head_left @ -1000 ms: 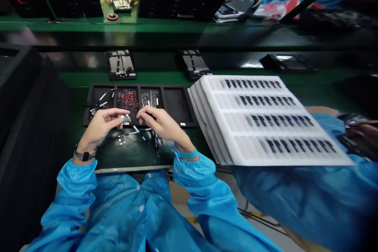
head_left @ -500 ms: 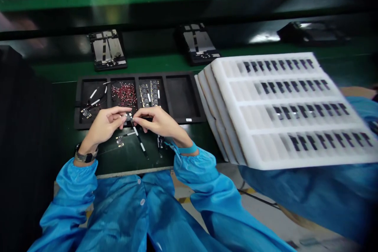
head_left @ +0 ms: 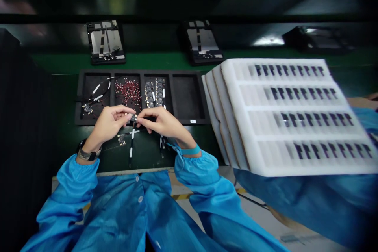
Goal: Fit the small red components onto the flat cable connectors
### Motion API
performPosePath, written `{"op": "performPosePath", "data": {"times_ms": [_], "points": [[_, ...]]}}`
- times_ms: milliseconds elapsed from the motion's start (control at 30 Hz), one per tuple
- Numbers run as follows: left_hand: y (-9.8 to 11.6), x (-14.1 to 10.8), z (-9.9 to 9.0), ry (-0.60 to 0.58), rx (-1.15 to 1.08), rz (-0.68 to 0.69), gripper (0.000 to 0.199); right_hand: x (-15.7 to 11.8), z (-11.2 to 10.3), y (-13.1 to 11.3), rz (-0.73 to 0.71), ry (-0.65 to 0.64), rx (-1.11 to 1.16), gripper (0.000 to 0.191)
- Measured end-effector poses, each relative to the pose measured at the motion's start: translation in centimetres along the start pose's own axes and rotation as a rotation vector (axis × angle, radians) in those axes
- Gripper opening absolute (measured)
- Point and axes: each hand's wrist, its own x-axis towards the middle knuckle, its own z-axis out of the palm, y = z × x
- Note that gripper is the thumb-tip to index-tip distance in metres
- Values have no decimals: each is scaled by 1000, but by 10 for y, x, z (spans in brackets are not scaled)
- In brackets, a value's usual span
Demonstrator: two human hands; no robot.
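Note:
Between my two hands is a small circuit board point(head_left: 133, 118) with a thin black-and-white flex cable point(head_left: 131, 145) hanging down from it. My left hand point(head_left: 113, 122) pinches the board's left side between thumb and fingers. At its right edge, the thumb and forefinger of my right hand point(head_left: 159, 123) are pressed together on the board. Another small board point(head_left: 121, 139) with a cable lies on the green bench just below my left hand. More small parts point(head_left: 162, 142) lie partly hidden beside my right wrist.
Behind my hands a black compartment tray point(head_left: 189, 120) holds wired boards, red-wired components point(head_left: 129, 91) and rows of boards point(head_left: 154, 90). Stacked white foam trays point(head_left: 251, 126) of dark parts stand at right. Opened devices point(head_left: 106, 43) sit further back. A person in a blue garment point(head_left: 295, 197) is at right.
The hanging flex cable has swung from slanting right to nearly straight down. Both hands keep their pinch on the board. The whole view has shifted slightly.

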Motion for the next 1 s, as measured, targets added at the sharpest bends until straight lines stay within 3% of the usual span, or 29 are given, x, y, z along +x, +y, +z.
{"op": "performPosePath", "data": {"times_ms": [533, 767, 1000], "points": [[-5, -3, 4, 102, 118, 56, 20, 3, 11, 4, 11, 65, -55, 22], [-4, -4, 1, 57, -12, 27, 21, 5, 9, 8, 48, -14, 221, 35], [3, -6, 3, 39, -35, 34, 18, 6, 6, 7, 90, -70, 326, 40]]}}
